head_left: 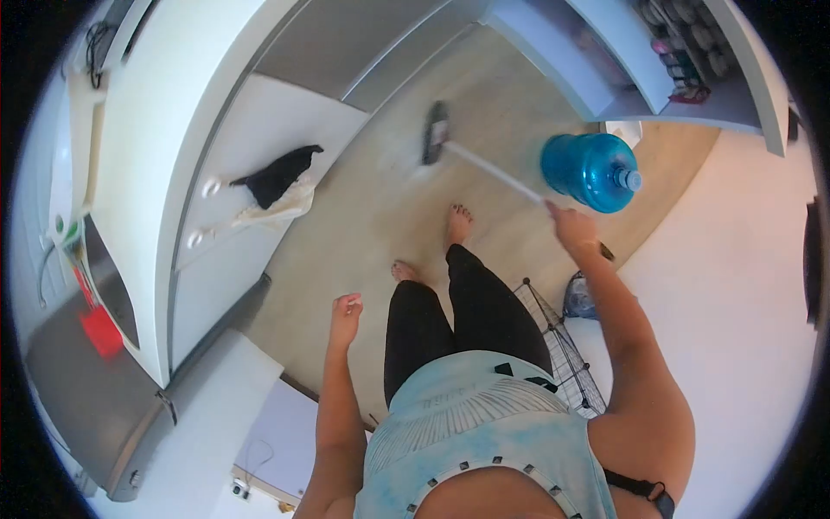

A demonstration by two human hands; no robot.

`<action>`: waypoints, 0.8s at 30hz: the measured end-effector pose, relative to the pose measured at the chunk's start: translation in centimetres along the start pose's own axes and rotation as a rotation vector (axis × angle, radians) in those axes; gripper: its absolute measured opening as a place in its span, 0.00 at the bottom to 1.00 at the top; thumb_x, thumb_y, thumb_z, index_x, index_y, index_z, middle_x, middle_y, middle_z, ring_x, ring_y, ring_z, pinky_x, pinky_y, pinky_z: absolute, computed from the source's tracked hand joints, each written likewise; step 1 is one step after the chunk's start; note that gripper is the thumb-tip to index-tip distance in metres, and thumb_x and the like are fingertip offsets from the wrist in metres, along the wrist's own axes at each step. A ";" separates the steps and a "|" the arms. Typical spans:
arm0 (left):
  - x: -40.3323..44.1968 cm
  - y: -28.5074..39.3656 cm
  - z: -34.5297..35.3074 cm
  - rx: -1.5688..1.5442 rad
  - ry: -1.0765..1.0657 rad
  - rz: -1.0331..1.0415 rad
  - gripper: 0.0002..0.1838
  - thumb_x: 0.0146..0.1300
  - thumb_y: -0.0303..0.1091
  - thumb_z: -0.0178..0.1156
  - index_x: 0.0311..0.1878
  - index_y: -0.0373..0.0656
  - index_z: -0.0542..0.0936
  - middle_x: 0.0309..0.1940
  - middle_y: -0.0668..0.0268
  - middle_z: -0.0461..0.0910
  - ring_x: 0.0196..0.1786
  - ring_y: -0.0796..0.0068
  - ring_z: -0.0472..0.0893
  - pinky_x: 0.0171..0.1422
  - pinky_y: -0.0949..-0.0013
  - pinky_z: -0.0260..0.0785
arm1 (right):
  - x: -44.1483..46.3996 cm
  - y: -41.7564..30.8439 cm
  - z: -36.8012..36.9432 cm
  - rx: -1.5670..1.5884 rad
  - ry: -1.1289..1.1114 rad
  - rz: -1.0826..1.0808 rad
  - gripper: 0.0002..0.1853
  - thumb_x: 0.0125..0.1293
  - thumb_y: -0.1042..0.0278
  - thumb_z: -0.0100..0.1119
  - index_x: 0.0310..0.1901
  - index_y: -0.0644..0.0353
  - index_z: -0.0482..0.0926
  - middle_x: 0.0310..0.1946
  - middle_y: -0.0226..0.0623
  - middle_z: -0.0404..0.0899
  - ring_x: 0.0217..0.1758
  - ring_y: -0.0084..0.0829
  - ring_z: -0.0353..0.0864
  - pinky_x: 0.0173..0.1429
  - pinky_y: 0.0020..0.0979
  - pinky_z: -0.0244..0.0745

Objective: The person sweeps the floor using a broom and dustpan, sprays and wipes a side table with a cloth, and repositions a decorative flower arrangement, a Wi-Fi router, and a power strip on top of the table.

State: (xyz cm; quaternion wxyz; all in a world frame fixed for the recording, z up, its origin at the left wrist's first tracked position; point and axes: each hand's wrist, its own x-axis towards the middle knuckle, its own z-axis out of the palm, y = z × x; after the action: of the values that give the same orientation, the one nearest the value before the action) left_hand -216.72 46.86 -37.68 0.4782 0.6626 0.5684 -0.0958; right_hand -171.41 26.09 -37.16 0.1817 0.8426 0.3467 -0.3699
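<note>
My right hand (574, 230) is closed around the end of a broom's pale handle (497, 173), out to the right. The dark broom head (436, 132) is on the floor ahead of my feet, slightly blurred. Just beyond that hand, a large blue water jug (588, 171) lies on its side with its neck pointing right. My left hand (346, 320) hangs at my left side with its fingers curled in, and I see nothing in it.
White cabinets line the left, with a black cloth (281, 176) and a pale cloth (290, 205) hanging from knobs. An open shelf unit (605, 52) stands at the upper right. A black wire rack (562, 346) and a bagged item (580, 297) sit by my right leg.
</note>
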 end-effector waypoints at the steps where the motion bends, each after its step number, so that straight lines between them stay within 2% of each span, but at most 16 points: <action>1: 0.7 0.7 -0.2 0.018 -0.007 0.005 0.11 0.56 0.33 0.54 0.43 0.42 0.75 0.44 0.59 0.67 0.38 0.69 0.72 0.47 0.69 0.65 | 1.3 -1.9 0.0 0.056 0.016 -0.081 0.22 0.62 0.67 0.38 0.58 0.36 0.63 0.36 0.43 0.77 0.39 0.43 0.78 0.38 0.41 0.74; 4: 3.1 3.5 0.1 0.219 -0.046 0.072 0.11 0.55 0.33 0.54 0.42 0.41 0.75 0.43 0.59 0.68 0.39 0.69 0.72 0.48 0.68 0.65 | 8.3 -6.9 0.3 0.039 0.029 -0.248 0.22 0.61 0.68 0.39 0.57 0.34 0.65 0.39 0.41 0.76 0.40 0.41 0.78 0.41 0.39 0.73; 6: 4.4 6.0 -0.7 0.229 -0.063 0.146 0.11 0.54 0.32 0.55 0.41 0.41 0.75 0.42 0.60 0.69 0.40 0.68 0.71 0.48 0.67 0.64 | 12.3 -8.5 -1.2 0.042 -0.028 -0.218 0.20 0.62 0.65 0.38 0.56 0.33 0.66 0.40 0.39 0.77 0.42 0.39 0.78 0.42 0.39 0.73; 9: 5.4 11.4 -1.2 0.155 -0.008 0.195 0.11 0.54 0.32 0.55 0.41 0.41 0.75 0.42 0.60 0.70 0.41 0.67 0.70 0.48 0.67 0.64 | 15.8 -4.8 -3.8 -0.011 0.037 -0.202 0.19 0.63 0.63 0.37 0.55 0.32 0.66 0.40 0.38 0.77 0.42 0.39 0.78 0.42 0.39 0.73; 11: 7.3 10.9 -0.5 0.173 -0.058 0.193 0.11 0.54 0.32 0.55 0.41 0.42 0.75 0.42 0.60 0.70 0.42 0.67 0.69 0.49 0.67 0.64 | 17.2 -0.6 -6.0 0.010 0.081 -0.091 0.19 0.64 0.64 0.37 0.54 0.31 0.68 0.41 0.33 0.77 0.44 0.37 0.77 0.43 0.37 0.74; 13: 9.6 10.8 0.0 0.192 -0.108 0.180 0.12 0.54 0.33 0.55 0.41 0.42 0.75 0.42 0.60 0.70 0.43 0.66 0.69 0.49 0.67 0.64 | 18.1 3.1 -7.0 0.016 0.130 -0.026 0.19 0.64 0.63 0.37 0.54 0.31 0.68 0.42 0.33 0.77 0.44 0.38 0.77 0.42 0.37 0.74; 17: 12.2 11.9 0.5 0.367 -0.195 0.241 0.12 0.54 0.33 0.56 0.41 0.42 0.75 0.42 0.59 0.69 0.42 0.65 0.70 0.49 0.67 0.64 | 16.8 6.7 -6.8 0.106 0.103 0.090 0.19 0.64 0.63 0.38 0.55 0.31 0.67 0.43 0.35 0.76 0.44 0.40 0.77 0.43 0.39 0.74; 19: 14.0 13.2 0.4 0.404 -0.211 0.257 0.12 0.54 0.33 0.56 0.41 0.42 0.75 0.42 0.59 0.69 0.41 0.65 0.70 0.49 0.67 0.64 | 14.9 8.4 -4.3 0.199 0.078 0.150 0.19 0.65 0.59 0.34 0.56 0.32 0.64 0.41 0.42 0.76 0.44 0.43 0.76 0.44 0.42 0.72; 21: 15.9 14.5 -0.4 0.370 -0.275 0.292 0.12 0.54 0.33 0.56 0.42 0.42 0.75 0.42 0.58 0.68 0.40 0.64 0.71 0.48 0.66 0.65 | 11.4 10.6 -0.4 0.275 0.163 0.212 0.19 0.63 0.62 0.39 0.56 0.33 0.65 0.41 0.43 0.76 0.41 0.44 0.78 0.42 0.42 0.73; 24: 19.7 16.6 -1.0 0.390 -0.298 0.286 0.13 0.54 0.34 0.55 0.43 0.41 0.74 0.42 0.58 0.69 0.40 0.65 0.72 0.47 0.67 0.66 | 4.5 10.1 -1.6 0.239 0.014 0.415 0.21 0.62 0.64 0.39 0.57 0.33 0.64 0.37 0.44 0.77 0.39 0.43 0.78 0.39 0.42 0.74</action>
State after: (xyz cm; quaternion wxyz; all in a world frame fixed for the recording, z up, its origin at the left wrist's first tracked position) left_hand -196.52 62.34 -41.62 0.4286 0.7942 0.3634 -0.2313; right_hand -161.18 22.04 -38.93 0.1502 0.9138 0.1211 -0.3574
